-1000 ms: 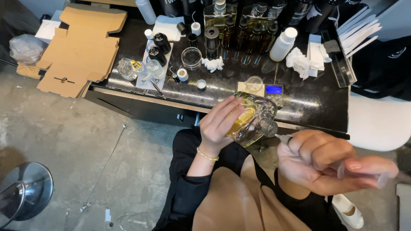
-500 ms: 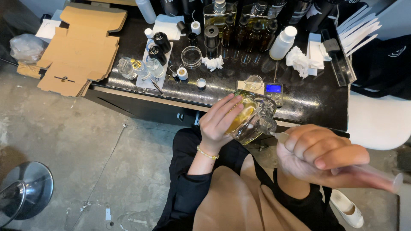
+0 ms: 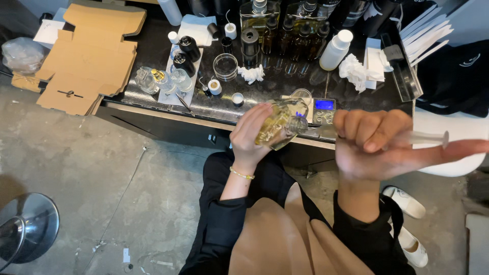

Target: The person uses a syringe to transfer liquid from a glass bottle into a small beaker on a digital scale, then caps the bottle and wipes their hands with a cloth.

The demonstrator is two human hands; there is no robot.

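left hand [image 3: 249, 135]: wraps tilted glass bottle [image 3: 280, 122], body grip
right hand [image 3: 369, 145]: closed on syringe [image 3: 425, 137]
handling: bottle likely heavy, slippery, fragile

glass bottle [image 3: 279, 124] clear, yellow liquid, in left hand [image 3: 249, 136] | syringe [image 3: 425, 137] clear, white plunger, right hand [image 3: 374, 145] | bracelet [image 3: 240, 173] gold, left wrist | desk [image 3: 367, 109] glossy black | scale [image 3: 324, 108] silver, blue screen, between hands | cardboard [image 3: 89, 61] brown, far left of left hand | apron [image 3: 285, 239] tan | sleeves [image 3: 219, 224] black | floor [image 3: 102, 178] grey
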